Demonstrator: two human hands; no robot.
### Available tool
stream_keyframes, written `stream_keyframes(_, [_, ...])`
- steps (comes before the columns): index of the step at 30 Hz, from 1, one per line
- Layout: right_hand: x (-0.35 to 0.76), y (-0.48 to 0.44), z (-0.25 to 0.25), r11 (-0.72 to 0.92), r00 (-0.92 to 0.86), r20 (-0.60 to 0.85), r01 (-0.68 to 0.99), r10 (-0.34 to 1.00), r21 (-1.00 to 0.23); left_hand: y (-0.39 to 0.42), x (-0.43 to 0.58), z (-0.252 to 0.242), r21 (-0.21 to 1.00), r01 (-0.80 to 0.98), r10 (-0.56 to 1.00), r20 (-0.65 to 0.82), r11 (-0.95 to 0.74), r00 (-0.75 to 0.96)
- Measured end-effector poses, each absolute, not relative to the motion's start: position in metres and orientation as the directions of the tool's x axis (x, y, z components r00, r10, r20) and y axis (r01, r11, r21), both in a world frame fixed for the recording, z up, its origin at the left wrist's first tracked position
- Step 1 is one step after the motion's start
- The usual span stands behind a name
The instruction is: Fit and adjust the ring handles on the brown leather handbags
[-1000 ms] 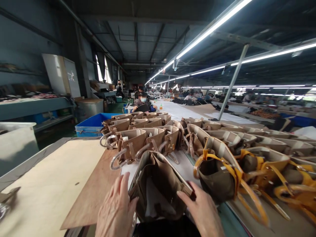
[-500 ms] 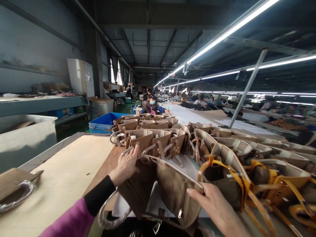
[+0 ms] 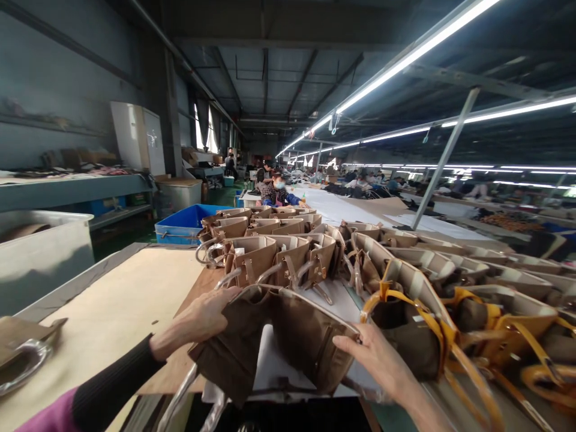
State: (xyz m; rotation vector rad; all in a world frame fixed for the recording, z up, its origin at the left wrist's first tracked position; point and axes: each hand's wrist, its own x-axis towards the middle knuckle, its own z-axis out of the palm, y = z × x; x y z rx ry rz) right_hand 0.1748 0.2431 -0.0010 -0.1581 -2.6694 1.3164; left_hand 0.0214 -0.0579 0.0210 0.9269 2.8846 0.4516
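Brown bag (image 3: 310,330) was spread open right before you, nearer than the rows of tan bags (image 3: 254,261); your left hand (image 3: 198,315) gripped its left edge; your right hand (image 3: 378,354) pinched the right rim, thumb inside; a blue bin (image 3: 177,228) stood beyond, left of the rows

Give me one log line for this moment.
left hand: grips brown bag, left side | right hand: grips its right rim | bag: open | beyond: tan bags, blue bin
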Motion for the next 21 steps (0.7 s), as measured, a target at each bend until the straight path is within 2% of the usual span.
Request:
stream_keyframes(3, [0.170,0.240,-0.012,0.608,-0.970,0.090,0.068,0.226,-0.791,-0.067,0.030,0.017,0.283,0.554,0.576,0.008,0.783,-0.818])
stream_keyframes(9, [0.170,0.223,-0.016,0.619,-0.955,0.084,0.116,0.284,-0.777,-0.036,0.078,0.051,0.120,0.553,0.537,0.141,0.824,-0.831])
stream_keyframes(11, [0.171,0.221,-0.015,0.616,-0.954,0.088,0.112,0.285,-0.780,-0.017,0.092,0.062,0.138,0.645,0.610,0.227,0.751,-0.759])
stream_keyframes(13, [0.172,0.220,-0.015,0.613,-0.955,0.090,0.107,0.281,-0.782,0.001,0.094,0.065,0.165,0.779,0.727,0.284,0.605,-0.625])
stream_keyframes(16, [0.174,0.219,-0.015,0.612,-0.955,0.097,0.100,0.279,-0.784,0.024,0.081,0.056,0.143,0.888,0.837,0.294,0.438,-0.460])
stream_keyframes(21, [0.177,0.223,-0.013,0.607,-0.950,0.110,0.095,0.292,-0.789,0.038,0.058,0.033,0.131,0.882,0.849,0.240,0.453,-0.472])
